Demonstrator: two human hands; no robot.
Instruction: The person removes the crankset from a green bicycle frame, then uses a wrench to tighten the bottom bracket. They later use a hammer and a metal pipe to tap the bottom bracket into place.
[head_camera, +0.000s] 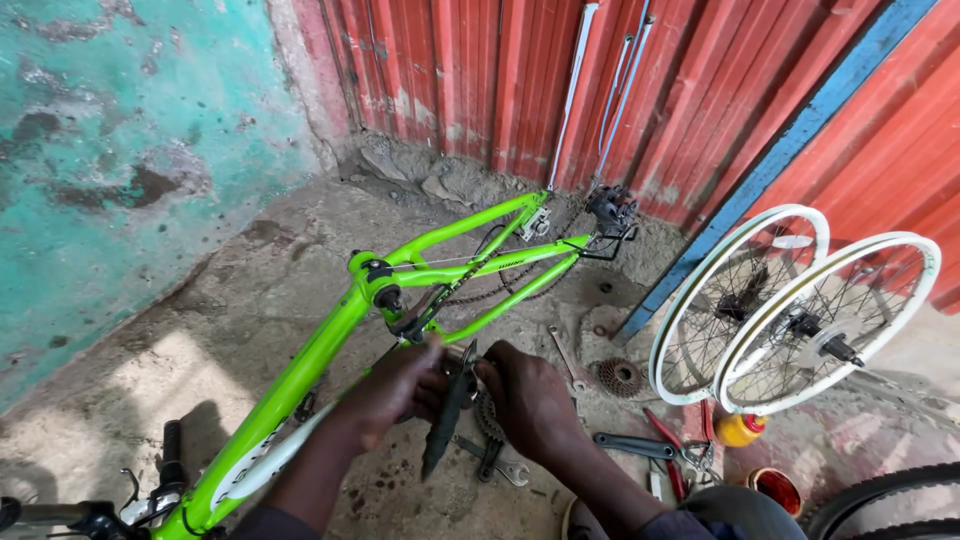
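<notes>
Two hands (460, 395) around black crank arm (448, 415), green bike frame (330, 340) beside

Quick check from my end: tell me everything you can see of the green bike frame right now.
The green bike frame is bright lime, glossy and looks like painted metal. It lies on the concrete floor with no wheels fitted, its rear end toward the red corrugated wall and its handlebar end at the bottom left. A chain hangs along the rear stays. The left hand and right hand meet at its crank area, around a black crank arm.

Hands (465, 395) on green bicycle frame (330, 335)
</notes>
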